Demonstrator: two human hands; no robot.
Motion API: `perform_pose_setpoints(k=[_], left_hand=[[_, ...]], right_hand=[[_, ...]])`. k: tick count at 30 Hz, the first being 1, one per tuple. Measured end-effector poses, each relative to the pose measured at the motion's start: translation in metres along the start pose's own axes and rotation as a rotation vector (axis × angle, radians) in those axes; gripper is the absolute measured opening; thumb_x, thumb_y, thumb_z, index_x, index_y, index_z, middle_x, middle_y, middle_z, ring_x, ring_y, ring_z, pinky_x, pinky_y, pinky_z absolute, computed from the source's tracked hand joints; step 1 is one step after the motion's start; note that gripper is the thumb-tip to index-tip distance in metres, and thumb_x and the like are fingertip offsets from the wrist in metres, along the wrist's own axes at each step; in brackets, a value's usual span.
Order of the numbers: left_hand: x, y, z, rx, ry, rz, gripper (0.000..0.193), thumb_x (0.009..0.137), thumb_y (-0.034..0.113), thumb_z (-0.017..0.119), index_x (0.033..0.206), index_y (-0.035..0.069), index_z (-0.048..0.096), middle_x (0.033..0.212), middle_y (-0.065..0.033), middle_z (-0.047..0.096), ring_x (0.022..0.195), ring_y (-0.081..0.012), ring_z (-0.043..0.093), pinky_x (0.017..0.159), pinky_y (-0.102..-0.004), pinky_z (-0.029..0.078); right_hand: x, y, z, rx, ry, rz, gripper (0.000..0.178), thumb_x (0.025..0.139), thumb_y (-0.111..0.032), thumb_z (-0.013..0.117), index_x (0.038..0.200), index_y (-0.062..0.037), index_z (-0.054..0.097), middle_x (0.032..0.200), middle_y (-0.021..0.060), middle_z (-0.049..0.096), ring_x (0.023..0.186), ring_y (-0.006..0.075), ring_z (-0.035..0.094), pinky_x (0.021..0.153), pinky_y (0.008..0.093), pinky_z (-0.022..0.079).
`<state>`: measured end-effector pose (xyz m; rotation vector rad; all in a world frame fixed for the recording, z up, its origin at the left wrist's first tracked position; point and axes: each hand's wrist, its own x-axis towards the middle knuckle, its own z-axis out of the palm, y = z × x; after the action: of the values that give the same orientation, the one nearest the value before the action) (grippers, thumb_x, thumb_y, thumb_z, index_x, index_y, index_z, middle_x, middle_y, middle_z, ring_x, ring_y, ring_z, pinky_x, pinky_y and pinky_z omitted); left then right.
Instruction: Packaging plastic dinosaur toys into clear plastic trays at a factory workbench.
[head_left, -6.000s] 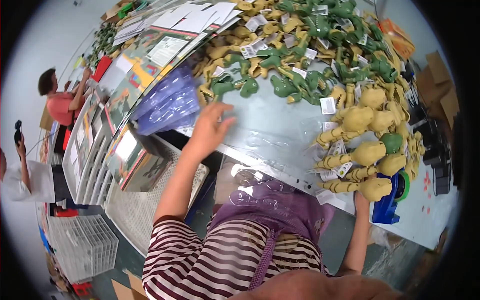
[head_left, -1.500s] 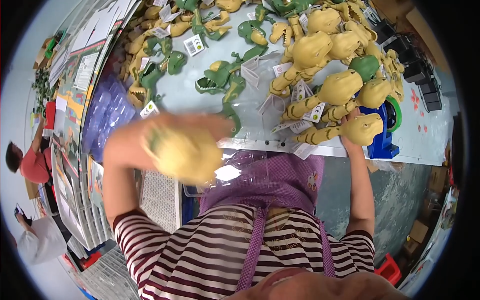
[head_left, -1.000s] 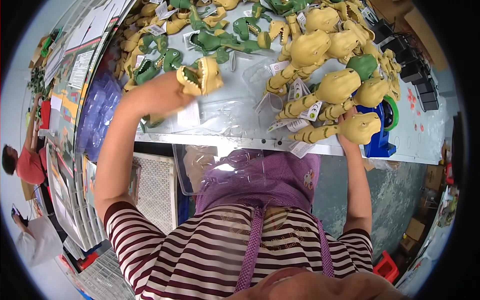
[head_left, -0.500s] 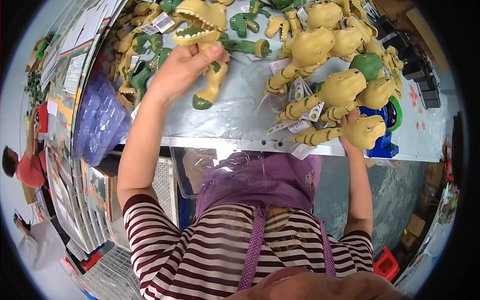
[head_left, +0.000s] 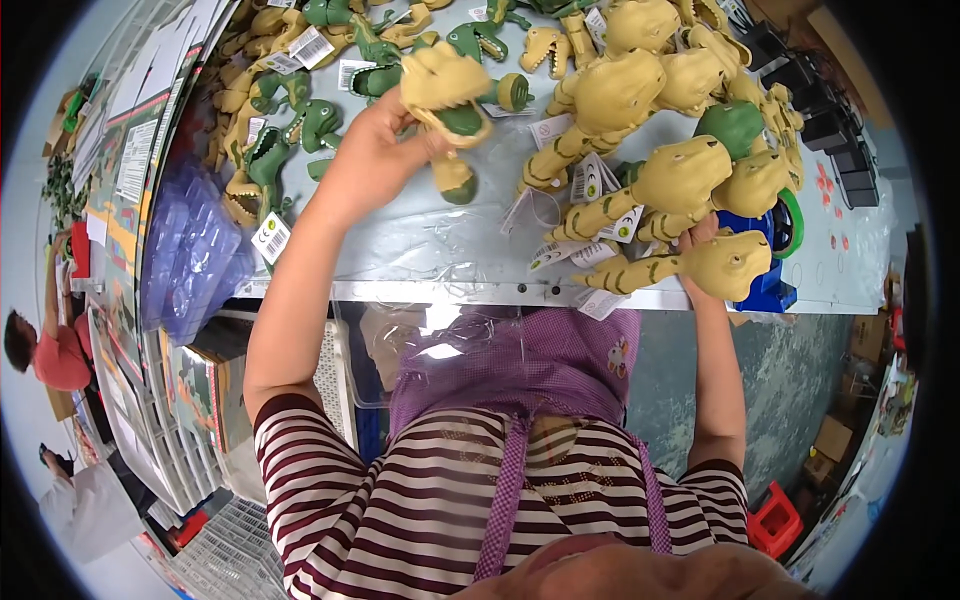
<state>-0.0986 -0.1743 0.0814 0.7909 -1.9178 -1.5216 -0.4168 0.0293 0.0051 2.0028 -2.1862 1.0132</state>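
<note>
My left hand (head_left: 372,160) is closed round a yellow toy dinosaur (head_left: 443,85), holding it up over the table. The toy's open mouth, with a green tongue, faces down towards me, and a green-tipped end hangs below the hand. Most of my right hand (head_left: 699,236) is hidden by a yellow dinosaur head (head_left: 728,265) at the table's right front. Beside that hand stands a blue device with a green ring (head_left: 789,224); what its fingers touch does not show. Several yellow dinosaurs with paper tags lie in a row towards the right, with one green head (head_left: 730,130) among them.
Green and yellow dinosaurs (head_left: 318,122) are heaped at the left and back. Clear blue-tinted plastic trays (head_left: 195,240) stand at the left edge, near stacked printed cards (head_left: 140,150). A clear plastic shell (head_left: 430,340) overhangs the front edge. A person in red (head_left: 62,352) is at far left.
My left hand has moved right and a little down with the yellow dinosaur, whose head has turned to point its mouth downwards. The right hand has stayed almost in place.
</note>
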Motion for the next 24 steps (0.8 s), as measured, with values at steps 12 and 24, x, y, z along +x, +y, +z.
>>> perform_pose_setpoints(k=[12,24], left_hand=[[0.024,0.012,0.01,-0.084,0.052,0.086,0.028,0.086,0.014,0.06,0.108,0.001,0.047,0.085,-0.0048,0.061,0.055,-0.0076,0.052,0.05,-0.0222,0.044],[0.07,-0.01,0.066,0.204,0.114,0.204,0.034,0.086,0.026,0.06,0.102,-0.001,0.047,0.089,-0.0149,0.065,0.081,-0.0275,0.063,0.07,-0.0319,0.048]], right_hand=[[-0.022,0.038,0.001,-0.271,-0.324,0.191,0.041,0.083,-0.008,0.048,0.124,-0.0008,0.043,0.129,0.0169,0.042,0.126,0.0337,0.033,0.108,0.0472,0.021],[-0.033,0.051,0.003,-0.222,-0.24,-0.017,0.044,0.084,-0.015,0.048,0.126,-0.0037,0.042,0.128,0.018,0.042,0.127,0.0348,0.03,0.108,0.0449,0.021]])
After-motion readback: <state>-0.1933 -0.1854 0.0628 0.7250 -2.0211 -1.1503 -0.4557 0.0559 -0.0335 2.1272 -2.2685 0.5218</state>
